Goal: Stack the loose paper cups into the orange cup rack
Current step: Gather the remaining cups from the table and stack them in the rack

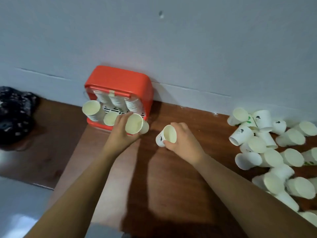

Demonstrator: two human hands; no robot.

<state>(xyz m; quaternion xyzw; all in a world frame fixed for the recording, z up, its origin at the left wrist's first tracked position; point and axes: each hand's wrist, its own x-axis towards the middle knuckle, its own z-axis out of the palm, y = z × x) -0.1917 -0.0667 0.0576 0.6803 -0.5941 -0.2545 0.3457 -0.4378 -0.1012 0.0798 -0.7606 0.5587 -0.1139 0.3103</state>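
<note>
The orange cup rack [118, 79] stands against the wall at the back of the wooden table, its open front facing me. Stacks of white paper cups [118, 101] fill it; one stack [91, 109] juts out at the left. My left hand [122, 130] grips a paper cup [134, 123] right at the rack's lower right front, mouth toward me. My right hand [182, 140] holds another cup [167, 136] with a small black print, just right of the rack above the table. A heap of loose cups [274, 148] lies at the right.
The brown wooden table [154, 177] runs along a grey-white wall [188, 48]. A dark speckled cloth-like object [14, 114] lies at the far left. The table's left edge drops off to a pale floor [17, 203].
</note>
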